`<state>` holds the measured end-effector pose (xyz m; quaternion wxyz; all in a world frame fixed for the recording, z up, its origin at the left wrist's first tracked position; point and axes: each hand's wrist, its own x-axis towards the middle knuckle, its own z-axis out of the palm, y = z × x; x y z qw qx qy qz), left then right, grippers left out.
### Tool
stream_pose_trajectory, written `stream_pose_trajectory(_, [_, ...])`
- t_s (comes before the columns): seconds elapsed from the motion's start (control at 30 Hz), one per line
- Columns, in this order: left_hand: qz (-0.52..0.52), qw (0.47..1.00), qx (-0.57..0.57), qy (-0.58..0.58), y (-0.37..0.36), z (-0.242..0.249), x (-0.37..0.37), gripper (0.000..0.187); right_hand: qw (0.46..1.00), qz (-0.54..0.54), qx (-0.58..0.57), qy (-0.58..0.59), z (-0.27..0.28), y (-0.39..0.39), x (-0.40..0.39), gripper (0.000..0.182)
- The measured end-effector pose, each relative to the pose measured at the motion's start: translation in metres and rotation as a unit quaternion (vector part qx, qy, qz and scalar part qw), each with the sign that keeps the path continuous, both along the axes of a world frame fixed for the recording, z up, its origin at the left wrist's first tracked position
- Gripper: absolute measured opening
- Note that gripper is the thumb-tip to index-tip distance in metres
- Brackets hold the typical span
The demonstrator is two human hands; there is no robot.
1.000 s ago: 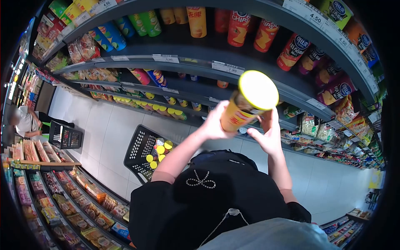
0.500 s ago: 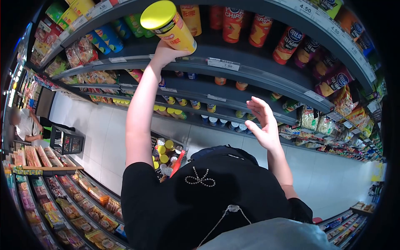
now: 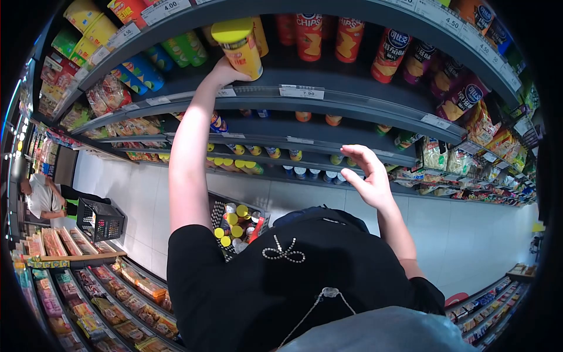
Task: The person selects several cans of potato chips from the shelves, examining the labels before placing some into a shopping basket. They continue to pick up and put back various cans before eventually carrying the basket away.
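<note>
My left hand (image 3: 226, 74) is wrapped round a yellow chip canister (image 3: 242, 56) with a yellow lid. The canister stands nearly upright at the front edge of the upper shelf (image 3: 346, 79), its base close over the shelf board. Another yellow canister (image 3: 260, 36) is right behind it. My right hand (image 3: 369, 176) hangs in the air before the lower shelves, holding nothing, its fingers apart and slightly curled. Red chip canisters (image 3: 309, 38) stand along the same upper shelf, to the right of my left hand.
A basket (image 3: 218, 210) holding several yellow-lidded tubs is on the floor beside me. At the far left a person (image 3: 44, 196) is near a black basket (image 3: 99, 217). Packaged snacks (image 3: 94, 311) fill racks behind me on the left.
My left hand has brought the yellow canister down and away from me, from tilted to more upright over the shelf. My right hand has barely moved. The view has shifted slightly.
</note>
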<state>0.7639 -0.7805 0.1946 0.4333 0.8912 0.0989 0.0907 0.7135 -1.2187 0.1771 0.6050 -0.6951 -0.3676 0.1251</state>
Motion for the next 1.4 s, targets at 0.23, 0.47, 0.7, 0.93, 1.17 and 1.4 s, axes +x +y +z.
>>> stream_pose_trajectory(0.23, [-0.043,0.987,-0.152,0.004,0.005,-0.003,0.019,0.058,1.000,0.008,-0.003,-0.003,-0.005,-0.003,0.001,0.036])
stream_pose_trajectory(0.47, [-0.007,0.999,-0.044,0.010,-0.001,-0.004,0.022,0.061,0.999,0.025,-0.037,0.013,-0.011,-0.013,0.001,0.036])
stream_pose_trajectory(0.7, [0.134,0.985,0.099,-0.036,-0.004,-0.039,0.048,0.083,0.997,0.061,-0.047,-0.006,-0.009,-0.005,0.005,0.035])
stream_pose_trajectory(0.93, [0.269,0.915,0.225,-0.199,-0.079,0.009,-0.027,0.059,0.998,0.061,-0.031,-0.001,-0.014,-0.006,0.005,0.034])
stream_pose_trajectory(1.17, [0.216,0.960,0.151,-0.097,-0.231,-0.150,-0.219,0.030,0.989,0.117,-0.068,0.055,-0.040,-0.006,0.006,0.033])
stream_pose_trajectory(1.4, [0.373,0.923,0.072,0.064,-0.330,-0.193,-0.329,0.023,0.927,0.297,-0.179,0.143,-0.085,0.013,-0.012,0.033])
